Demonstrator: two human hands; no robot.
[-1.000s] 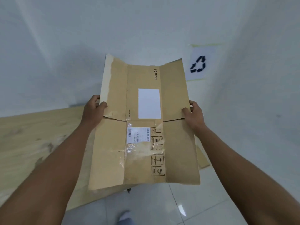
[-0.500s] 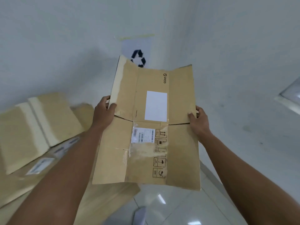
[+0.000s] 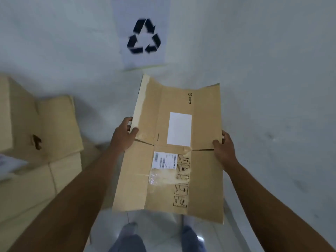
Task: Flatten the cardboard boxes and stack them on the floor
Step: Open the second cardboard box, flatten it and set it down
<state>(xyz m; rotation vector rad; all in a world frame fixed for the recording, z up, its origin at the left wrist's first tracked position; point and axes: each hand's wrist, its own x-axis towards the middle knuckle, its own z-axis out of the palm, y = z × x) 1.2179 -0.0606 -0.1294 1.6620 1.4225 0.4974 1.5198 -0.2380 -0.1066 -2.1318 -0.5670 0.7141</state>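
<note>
I hold a flattened brown cardboard box out in front of me, above the floor. It carries a blank white label, a shipping label, clear tape and handling symbols. My left hand grips its left edge at the middle fold, thumb on top. My right hand grips the right edge at the same height. More cardboard boxes lie piled at the left.
A white sheet with a black recycling symbol is stuck on the wall ahead. The pile at the left fills that side down to the floor. My legs in blue trousers stand on pale glossy tiles below the box.
My view has swung left and down: the recycling sign now stands above the box and the pile at the left shows more. Both hands keep the same grip on the box.
</note>
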